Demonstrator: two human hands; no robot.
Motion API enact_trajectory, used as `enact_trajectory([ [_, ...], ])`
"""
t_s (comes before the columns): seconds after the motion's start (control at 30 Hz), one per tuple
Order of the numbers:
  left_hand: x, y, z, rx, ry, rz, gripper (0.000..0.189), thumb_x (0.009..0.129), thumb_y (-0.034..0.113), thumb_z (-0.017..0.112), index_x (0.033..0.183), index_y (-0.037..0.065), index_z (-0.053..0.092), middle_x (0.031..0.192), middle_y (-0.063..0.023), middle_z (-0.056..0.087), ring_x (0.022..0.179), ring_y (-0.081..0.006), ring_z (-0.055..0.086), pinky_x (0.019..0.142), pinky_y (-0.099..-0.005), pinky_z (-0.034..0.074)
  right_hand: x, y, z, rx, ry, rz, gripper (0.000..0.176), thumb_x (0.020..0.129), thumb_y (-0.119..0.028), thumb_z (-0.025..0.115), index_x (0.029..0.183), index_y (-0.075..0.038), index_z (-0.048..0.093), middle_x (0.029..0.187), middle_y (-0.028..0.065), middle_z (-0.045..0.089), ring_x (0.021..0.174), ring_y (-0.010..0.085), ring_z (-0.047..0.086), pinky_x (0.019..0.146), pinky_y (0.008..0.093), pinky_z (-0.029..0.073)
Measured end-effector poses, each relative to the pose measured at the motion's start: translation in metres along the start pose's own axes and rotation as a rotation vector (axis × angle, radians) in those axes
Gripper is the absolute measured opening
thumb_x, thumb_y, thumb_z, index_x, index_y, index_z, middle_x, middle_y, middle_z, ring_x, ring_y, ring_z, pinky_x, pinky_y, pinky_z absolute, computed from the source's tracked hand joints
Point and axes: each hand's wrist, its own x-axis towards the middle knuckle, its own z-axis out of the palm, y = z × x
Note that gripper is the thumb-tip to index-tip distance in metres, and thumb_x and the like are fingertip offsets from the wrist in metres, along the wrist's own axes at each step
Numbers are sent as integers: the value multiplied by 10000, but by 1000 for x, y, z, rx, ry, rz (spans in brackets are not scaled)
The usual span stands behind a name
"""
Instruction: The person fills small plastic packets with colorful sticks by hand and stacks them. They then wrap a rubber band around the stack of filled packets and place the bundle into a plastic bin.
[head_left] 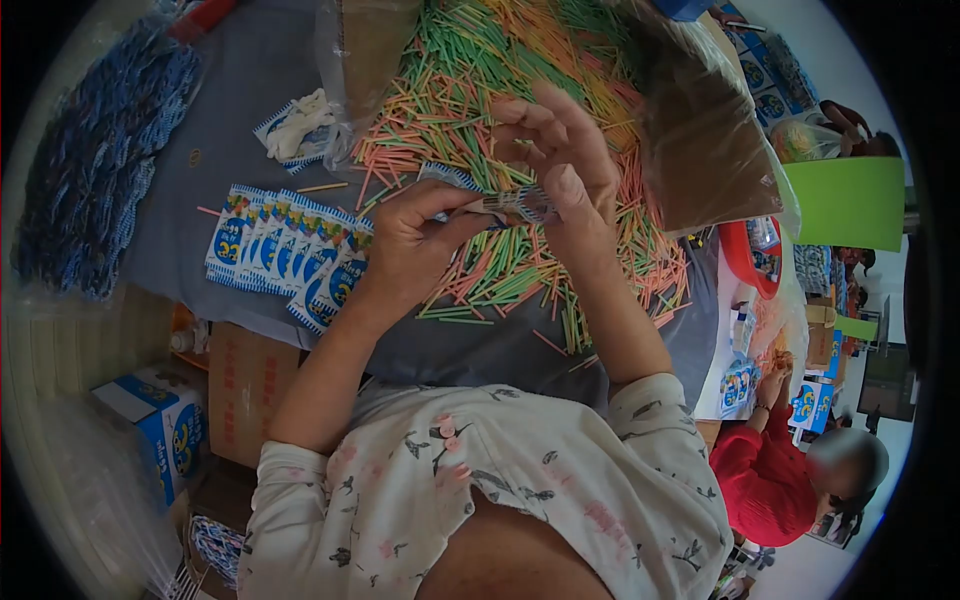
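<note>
My left hand (415,240) pinches a small, partly see-through packet (515,206) between thumb and fingers, over the front of a pile of coloured sticks (500,265). At the packet's far end, my right hand (575,175) is raised with its fingers apart and thumb up, the packet overlapping the base of its palm. Behind the left fingers lies another blue-striped packet (446,176). A fanned row of blue and white printed packets (280,250) rests on the grey cloth to the left of my left hand.
Plastic-wrapped brown boards (700,135) flank the stick pile. White gloves (300,125) lie on a packet at the back left. A heap of blue packets (105,165) is at far left, cartons (250,390) below. A person in red (765,480) works at the right, near a red basin (750,258).
</note>
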Motion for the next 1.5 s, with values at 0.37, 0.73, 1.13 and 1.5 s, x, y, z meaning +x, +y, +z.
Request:
enact_trajectory([
  [0.37, -33, 24, 8, -217, -206, -294, 288, 817, -77, 686, 1096, -27, 632, 1044, -101, 664, 954, -159, 670, 760, -275, 548, -16, 13, -1, -249, -219, -5, 420, 1027, -316, 437, 1083, 33, 663, 1062, 138, 669, 975, 235, 615, 857, 342, 472],
  [0.73, -80, 40, -26, 687, 14, -27, 341, 762, -10, 728, 1090, 32, 648, 891, -109, 652, 814, -283, 592, 712, -380, 464, -59, 23, 6, -443, -567, 9, 294, 783, -82, 719, 1075, -69, 681, 1016, 123, 681, 932, 302, 654, 752, 421, 512],
  [1.13, -75, 49, -39, 1371, 7, -97, 529, 810, 43, 694, 1317, 70, 544, 1135, -153, 527, 1030, -344, 523, 877, -476, 406, 5, 46, -186, -1970, -266, 61, 296, 795, -113, 662, 1085, -59, 692, 1183, 191, 612, 929, 377, 650, 818, 477, 530],
  [1.5, 0, -4, 11, 1268, -388, 105, 296, 746, 48, 635, 1011, -86, 633, 1010, -169, 545, 984, -345, 542, 774, -444, 508, 24, 68, -188, -2150, -394, 331, 313, 834, -108, 576, 1135, -100, 661, 1202, 171, 592, 1241, 330, 496, 907, 475, 489],
])
